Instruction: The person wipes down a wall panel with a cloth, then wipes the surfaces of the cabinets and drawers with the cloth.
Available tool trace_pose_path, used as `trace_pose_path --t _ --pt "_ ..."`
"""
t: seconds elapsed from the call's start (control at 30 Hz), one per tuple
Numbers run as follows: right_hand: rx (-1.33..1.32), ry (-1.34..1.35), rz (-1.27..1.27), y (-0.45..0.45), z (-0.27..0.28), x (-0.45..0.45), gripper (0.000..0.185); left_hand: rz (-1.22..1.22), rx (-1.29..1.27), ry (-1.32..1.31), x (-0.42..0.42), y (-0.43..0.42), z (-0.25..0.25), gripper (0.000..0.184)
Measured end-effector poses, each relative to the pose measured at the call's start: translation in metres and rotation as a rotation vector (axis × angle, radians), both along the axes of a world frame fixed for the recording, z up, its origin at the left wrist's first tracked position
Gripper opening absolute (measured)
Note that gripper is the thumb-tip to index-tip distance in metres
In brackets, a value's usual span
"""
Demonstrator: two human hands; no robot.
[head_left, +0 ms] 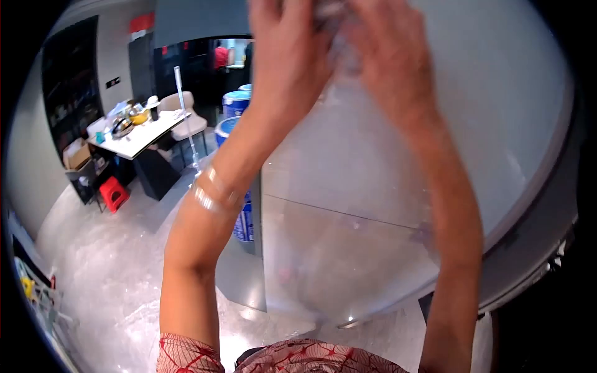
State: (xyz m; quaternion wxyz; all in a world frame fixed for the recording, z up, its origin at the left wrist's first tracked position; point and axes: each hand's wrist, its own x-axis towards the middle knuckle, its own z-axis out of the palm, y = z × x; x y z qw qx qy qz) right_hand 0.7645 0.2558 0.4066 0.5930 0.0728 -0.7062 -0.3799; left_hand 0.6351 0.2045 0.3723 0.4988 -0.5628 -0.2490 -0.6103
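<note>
Both arms reach up to the top of the view, in front of a large pale, smooth panel (pixel 497 118). My left hand (pixel 289 68) is at the upper centre, its fingers bent and partly cut off by the top edge. Close beside it on the right is my right hand (pixel 395 62), also curled and blurred. Between the two hands is something greyish and translucent (pixel 342 46), too smeared by motion to name; both hands appear to hold it. Clear shiny bands (pixel 211 193) circle my left forearm.
At the left stands a white-topped table (pixel 146 137) with bowls and other items, a beige chair (pixel 189 118) and a red stool (pixel 114 194). Blue buckets (pixel 236 102) are behind my left arm. A thin upright pole (pixel 183 105) stands near the table. A person in red (pixel 221 56) is far back.
</note>
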Motion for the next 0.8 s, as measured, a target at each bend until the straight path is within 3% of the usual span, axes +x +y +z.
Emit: trace_pose_path --t 0.07,0.1,0.17,0.27,0.3,0.37,0.47,0.57,0.63,0.8 --pt "-0.049 0.071 0.002 -0.007 0.032 -0.007 0.025 0.065 0.141 0.016 -0.001 0.008 0.040 0.047" --pt "-0.067 0.077 0.028 -0.006 0.040 -0.010 0.028 0.232 0.024 -0.097 0.009 -0.001 0.047 0.051" --pt "-0.028 0.036 0.009 -0.003 0.032 -0.013 0.030 0.187 0.086 -0.010 0.002 0.006 0.035 0.051" --pt "0.010 -0.062 -0.107 -0.002 -0.011 0.003 0.039 0.140 0.070 0.041 -0.003 0.009 -0.018 0.057" --pt "0.011 -0.132 -0.181 -0.004 -0.032 0.009 0.047 0.117 -0.009 0.036 -0.002 0.005 -0.040 0.056" --pt "-0.095 -0.252 -0.225 -0.012 -0.075 0.019 0.044 0.085 -0.187 0.030 0.000 -0.003 -0.091 0.057" --pt "-0.186 -0.343 -0.170 -0.015 -0.129 0.029 0.048 0.041 -0.360 -0.049 0.009 -0.014 -0.167 0.063" --pt "-0.197 -0.411 -0.178 -0.009 -0.151 0.035 0.047 0.001 -0.370 -0.042 0.010 -0.011 -0.188 0.068" --pt "-0.035 -0.356 -0.179 0.003 -0.140 0.032 0.047 0.021 -0.371 -0.043 0.008 -0.008 -0.171 0.071" --pt "-0.085 -0.294 -0.304 -0.009 -0.079 0.058 0.050 0.046 -0.273 0.060 0.019 0.004 -0.099 0.073"
